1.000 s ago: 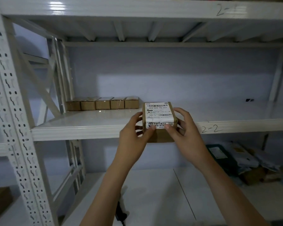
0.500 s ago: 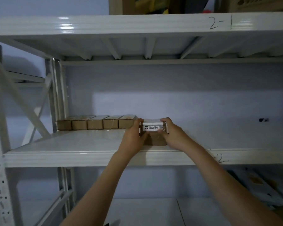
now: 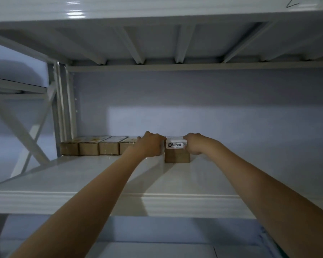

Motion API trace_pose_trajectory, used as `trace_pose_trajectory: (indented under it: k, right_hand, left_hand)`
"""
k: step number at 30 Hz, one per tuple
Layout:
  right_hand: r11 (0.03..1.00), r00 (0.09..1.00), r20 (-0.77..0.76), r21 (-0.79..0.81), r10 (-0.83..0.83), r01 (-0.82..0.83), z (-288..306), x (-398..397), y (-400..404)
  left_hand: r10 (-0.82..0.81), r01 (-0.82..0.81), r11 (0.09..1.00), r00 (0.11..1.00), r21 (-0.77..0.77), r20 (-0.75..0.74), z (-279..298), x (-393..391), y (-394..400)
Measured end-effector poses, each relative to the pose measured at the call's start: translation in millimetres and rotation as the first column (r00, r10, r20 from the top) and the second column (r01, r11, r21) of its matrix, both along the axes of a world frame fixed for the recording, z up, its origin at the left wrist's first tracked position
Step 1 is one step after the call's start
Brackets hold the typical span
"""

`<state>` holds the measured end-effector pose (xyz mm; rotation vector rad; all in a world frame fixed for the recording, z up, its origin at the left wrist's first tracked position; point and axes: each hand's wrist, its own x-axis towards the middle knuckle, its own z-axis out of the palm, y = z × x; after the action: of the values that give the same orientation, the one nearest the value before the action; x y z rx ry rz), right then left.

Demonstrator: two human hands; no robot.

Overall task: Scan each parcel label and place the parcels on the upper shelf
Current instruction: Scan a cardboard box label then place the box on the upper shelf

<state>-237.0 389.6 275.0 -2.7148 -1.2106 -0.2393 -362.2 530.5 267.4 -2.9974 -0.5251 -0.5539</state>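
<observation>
The parcel [image 3: 177, 152], carried up from the front edge, now sits at the shelf's [image 3: 101, 174] back edge beside the row [image 3: 99, 148], both hands' fingers clamped on it, so placing looks nearly finished.

Both bare forearms stretch forward and up, well past the front edge of the white metal shelf [image 3: 93, 175], toward its back. The left hand [image 3: 151, 145] and right hand [image 3: 195, 144] sit side by side, knuckles up, fingers curled downward around the sides of the small brown cardboard parcel [image 3: 177, 155] between them.
</observation>
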Motion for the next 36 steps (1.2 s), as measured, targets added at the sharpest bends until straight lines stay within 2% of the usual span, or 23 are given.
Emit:
trace_pose_trajectory:
  k: [5,10,15,20,23,30,34,36]
  right_hand:
    - [0.992,0.999,0.01,-0.12,-0.046,0.047,5,18,43]
    - [0.993,0.998,0.002,-0.096,-0.064,0.064,6,33,62]
    - [0.999,0.998,-0.03,-0.014,-0.05,0.049,-6,58,76]
    - [0.981,0.971,-0.239,0.177,-0.034,0.078,-21,78,89]
    - [0.961,0.979,-0.202,0.273,0.0,0.056,-31,78,90]
    - [0.944,0.966,-0.254,0.327,0.056,0.031,-29,63,80]
    - [0.962,0.968,-0.25,0.259,-0.015,0.082,-12,54,60]
    - [0.958,0.975,-0.218,0.272,-0.028,0.089,1,39,40]
  left_hand:
    - [0.1,-0.094,0.994,0.986,0.049,-0.133,6,30,31]
    - [0.119,-0.117,0.993,0.981,0.022,-0.155,9,52,46]
    - [0.148,-0.148,0.989,0.98,0.008,-0.131,7,71,54]
    - [0.131,-0.132,0.991,0.986,0.001,-0.102,-14,83,62]
    - [0.116,-0.111,0.993,0.988,0.049,-0.1,-17,83,59]
    - [0.128,-0.13,0.991,0.99,-0.042,-0.057,-18,81,52]
    - [0.125,-0.119,0.983,0.991,-0.142,0.037,-4,72,44]
    - [0.102,-0.091,0.987,0.992,-0.136,0.079,8,67,32]
